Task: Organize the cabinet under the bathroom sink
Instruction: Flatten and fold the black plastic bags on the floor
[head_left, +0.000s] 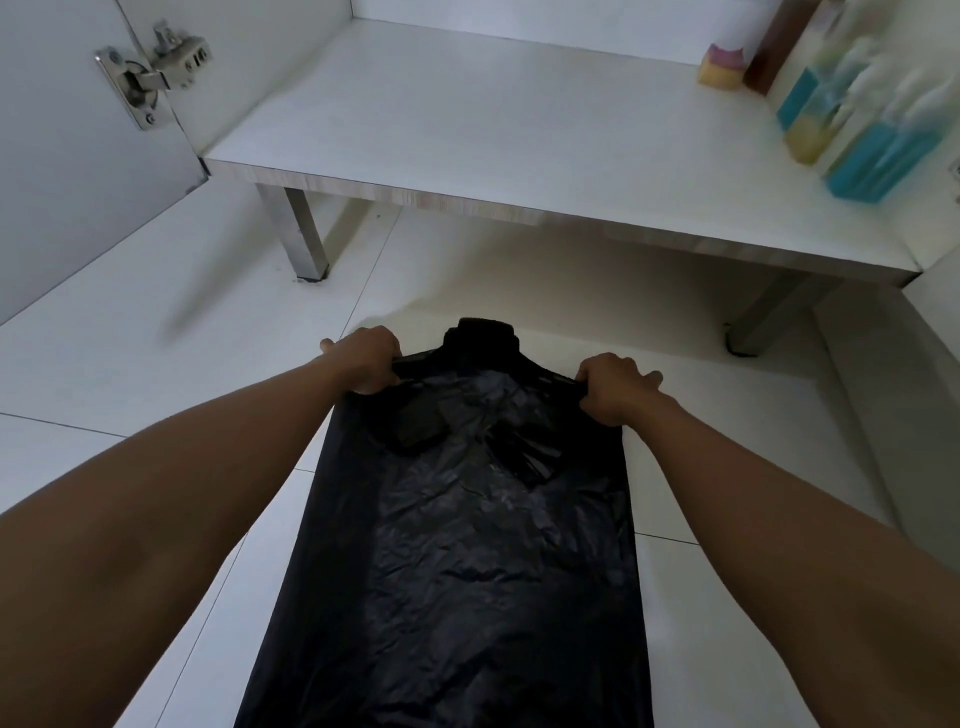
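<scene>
Below the shelf (467, 130), black bag (467, 545) gripped by left hand (366, 358) and right hand (615, 387).

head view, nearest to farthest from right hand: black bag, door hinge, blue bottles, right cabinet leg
1. black bag, in right hand grip
2. right cabinet leg, floor right
3. blue bottles, shelf right
4. door hinge, upper left

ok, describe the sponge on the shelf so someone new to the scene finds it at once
Start at the white cabinet shelf that stands on metal legs above the tiled floor. Follow it to the far right corner, where blurred blue-and-yellow bottles line the right wall. The sponge sits just left of a tall brown box; it is the only small, low block there, pink on top and yellow below.
</scene>
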